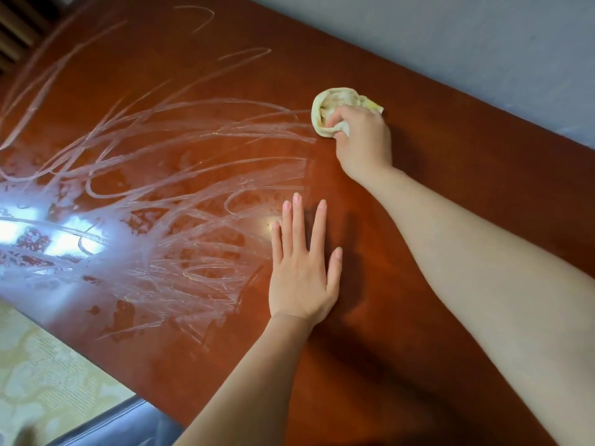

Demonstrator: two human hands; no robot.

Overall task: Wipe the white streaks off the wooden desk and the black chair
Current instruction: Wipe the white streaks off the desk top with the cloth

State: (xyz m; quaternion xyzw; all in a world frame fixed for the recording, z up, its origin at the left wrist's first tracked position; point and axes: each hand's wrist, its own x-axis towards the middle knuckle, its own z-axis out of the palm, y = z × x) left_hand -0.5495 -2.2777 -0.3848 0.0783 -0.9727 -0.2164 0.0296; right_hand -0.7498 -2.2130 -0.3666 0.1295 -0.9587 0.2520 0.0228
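A glossy reddish wooden desk [450, 194] fills the view. White streaks [180, 175] loop and cross over its left and middle part. My right hand [362, 136] grips a bunched pale yellow cloth [335, 107] and presses it on the desk at the streaks' right end. My left hand [304, 262] lies flat on the wood with straight spread fingers, at the right edge of the streaked patch. A dark chair edge [122, 423] shows at the bottom left.
A grey wall [483, 43] runs along the desk's far edge. Below the desk's near edge at the left lies a pale patterned floor [38, 365]. Slatted wood [16, 24] shows at the top left corner. Bright light glares off the desk at the left.
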